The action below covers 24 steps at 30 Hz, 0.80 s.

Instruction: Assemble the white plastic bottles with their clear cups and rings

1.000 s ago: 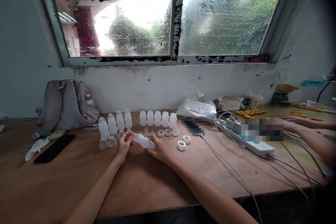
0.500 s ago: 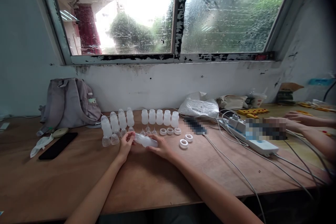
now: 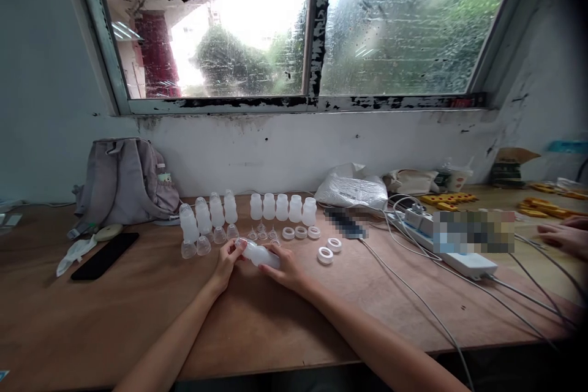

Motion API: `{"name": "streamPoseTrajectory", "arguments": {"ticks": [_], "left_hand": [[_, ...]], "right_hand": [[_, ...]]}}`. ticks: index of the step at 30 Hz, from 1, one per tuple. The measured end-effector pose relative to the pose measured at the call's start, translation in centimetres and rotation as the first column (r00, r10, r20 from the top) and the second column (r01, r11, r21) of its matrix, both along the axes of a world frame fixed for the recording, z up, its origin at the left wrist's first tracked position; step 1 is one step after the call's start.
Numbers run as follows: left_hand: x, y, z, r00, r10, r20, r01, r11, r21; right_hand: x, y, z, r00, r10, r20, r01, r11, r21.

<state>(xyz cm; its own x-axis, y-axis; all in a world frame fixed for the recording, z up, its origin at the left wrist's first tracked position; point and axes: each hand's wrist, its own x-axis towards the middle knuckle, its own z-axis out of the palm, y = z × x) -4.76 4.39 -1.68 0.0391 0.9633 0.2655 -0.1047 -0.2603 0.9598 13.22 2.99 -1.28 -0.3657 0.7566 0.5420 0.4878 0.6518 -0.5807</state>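
A white translucent baby bottle [image 3: 261, 255] lies tilted between my hands just above the table. My left hand [image 3: 228, 262] grips its clear capped end, and my right hand [image 3: 285, 266] is wrapped round its base. Behind it stand several capped bottles [image 3: 203, 215] on the left and several open bottle bodies [image 3: 282, 207] on the right. Clear domed caps [image 3: 203, 245] sit by the capped bottles. Small clear nipples [image 3: 262, 233] stand just beyond my hands. Several white collar rings [image 3: 326, 255] lie to the right.
A grey backpack [image 3: 124, 180], a black phone [image 3: 105, 256] and a white wrapper [image 3: 76, 255] are on the left. On the right are a silver bag [image 3: 351, 188], a white power strip [image 3: 469, 262] with cables, and yellow parts [image 3: 542, 207]. Another person's hand [image 3: 566, 236] shows at the right edge.
My hands still hold the bottle, which has turned slightly downward at its right end. The other person's hands have drawn back to the right. The view has shifted slightly.
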Motion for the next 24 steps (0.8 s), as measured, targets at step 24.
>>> {"name": "streamPoseTrajectory", "arguments": {"ticks": [24], "left_hand": [[1.5, -1.1, 3.7, 0.999, 0.005, -0.041, -0.002, 0.996, 0.085]], "right_hand": [[-0.4, -1.3, 0.4, 0.987, -0.006, -0.16, 0.021, 0.996, 0.091]]}}
